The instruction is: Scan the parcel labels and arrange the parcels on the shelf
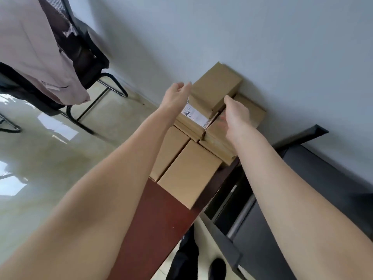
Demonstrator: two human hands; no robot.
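Note:
Several brown cardboard parcels are stacked on a dark red-brown shelf top (161,215) against the grey wall. The top parcel (218,87) lies highest, at the back. Under it a parcel with a white label (194,114) faces up. My left hand (176,93) is beside the top parcel's left side with straight fingers. My right hand (236,114) reaches to the top parcel's right front corner, thumb at its edge; its fingers are hidden behind the hand. Two plain parcels (189,172) lie nearest me.
A black chair (88,57) with a pale pink jacket (34,49) over it stands at left on the glossy floor. A black cabinet or frame (302,199) sits to the right of the shelf top. My shoe shows below.

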